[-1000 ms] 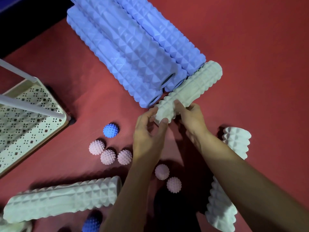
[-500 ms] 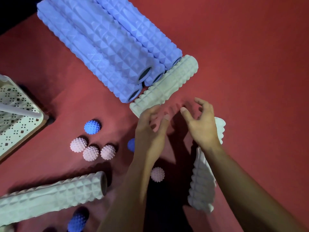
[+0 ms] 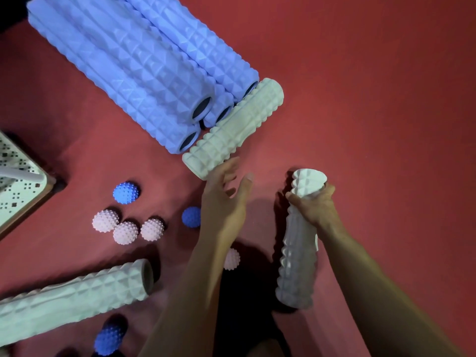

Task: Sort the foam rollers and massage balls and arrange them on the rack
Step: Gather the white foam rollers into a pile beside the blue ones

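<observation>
Step in hand looks like sorting: grouping the pale rollers by the blue stack before anything goes on the rack (image 3: 18,181), whose corner shows at the left edge. R hand (image 3: 313,206) is curled round the upper end of a short white roller (image 3: 297,253), which lies on the red floor (image 3: 373,99) w/ its long axis running near-to-far, far end tipped up a bit toward the camera, near end down by the forearm. L hand (image 3: 224,194) is open, fingers spread, holding nothing, fingertips just at the near end of the pale green roller (image 3: 231,132); can't tell if touching. That one lies crosswise against the open ends of the blue rollers (image 3: 134,65), axis diagonal, lower-left to upper-right, while the blue ones point upper-left. Next move, prob.: lift the white roller, turn it to match the green one's axis and lay it alongside; needs a firm grip since the ridged foam may roll. Pink balls (image 3: 126,228) and blue balls (image 3: 126,193) sit loose near the L forearm, another long pale roller (image 3: 74,297) lower-left, all unsorted.
</observation>
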